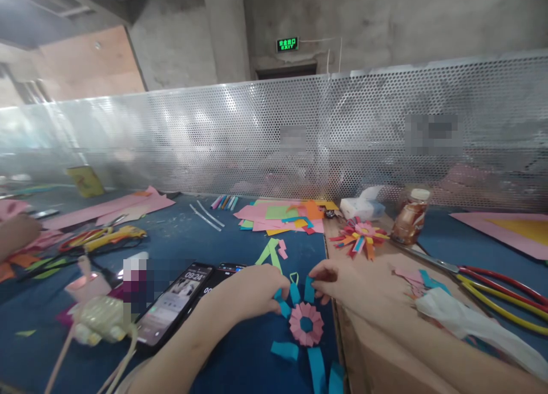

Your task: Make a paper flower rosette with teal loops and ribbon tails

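A round pink pleated paper flower [312, 332] with a blue centre lies on the blue tabletop, with blue paper strips [317, 370] about it. My left hand [264, 290] is over its upper left side, fingers closed on a blue strip. At the upper right, my right hand [327, 281] pinches another blue strip [309, 291] between thumb and finger. Between the hands stands one more blue strip with a small green loop [294, 278] at its top. A loose blue strip [284, 351] lies at the lower left of the flower.
Two phones [177, 302] lie left of my left forearm. Red-and-yellow-handled scissors [499, 291], a bottle [410, 217], a tissue pack [362, 207] and a multicoloured paper flower [361, 237] are on the right. A glue gun [122, 237] and another person's arm [19, 234] appear left.
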Demonstrator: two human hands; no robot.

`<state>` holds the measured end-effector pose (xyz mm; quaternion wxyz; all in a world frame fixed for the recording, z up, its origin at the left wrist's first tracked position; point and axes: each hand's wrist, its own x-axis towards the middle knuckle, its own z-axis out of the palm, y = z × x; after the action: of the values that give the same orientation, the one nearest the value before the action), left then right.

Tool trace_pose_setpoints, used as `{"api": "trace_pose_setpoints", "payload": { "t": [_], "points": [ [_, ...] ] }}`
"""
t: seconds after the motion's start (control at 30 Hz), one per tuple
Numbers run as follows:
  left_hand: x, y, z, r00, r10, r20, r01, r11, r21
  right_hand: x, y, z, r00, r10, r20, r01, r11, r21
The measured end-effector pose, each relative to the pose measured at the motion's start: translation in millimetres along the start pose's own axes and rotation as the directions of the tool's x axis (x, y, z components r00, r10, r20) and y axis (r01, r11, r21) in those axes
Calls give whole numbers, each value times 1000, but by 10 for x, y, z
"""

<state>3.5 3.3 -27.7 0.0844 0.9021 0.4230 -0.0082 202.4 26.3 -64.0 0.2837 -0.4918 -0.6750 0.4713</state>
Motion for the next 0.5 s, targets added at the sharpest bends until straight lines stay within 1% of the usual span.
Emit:
{"api": "trace_pose_setpoints", "payload": {
  "t": [0.13, 0.27, 0.5],
  "points": [
    [-7, 14, -12, 1000, 3, 5, -3, 1000, -6, -63, 31, 37, 999, 3, -38, -3, 1000, -3],
    [-9, 17, -14, 1000, 9, 1, -9, 1000, 0, -115, 11, 50, 998, 31, -46, -30, 999, 26],
    [4, 27, -12, 1000, 10, 7, -10, 1000, 4, -102, 6, 45, 988, 152, 16, -153, 987, 46]
  ]
}}
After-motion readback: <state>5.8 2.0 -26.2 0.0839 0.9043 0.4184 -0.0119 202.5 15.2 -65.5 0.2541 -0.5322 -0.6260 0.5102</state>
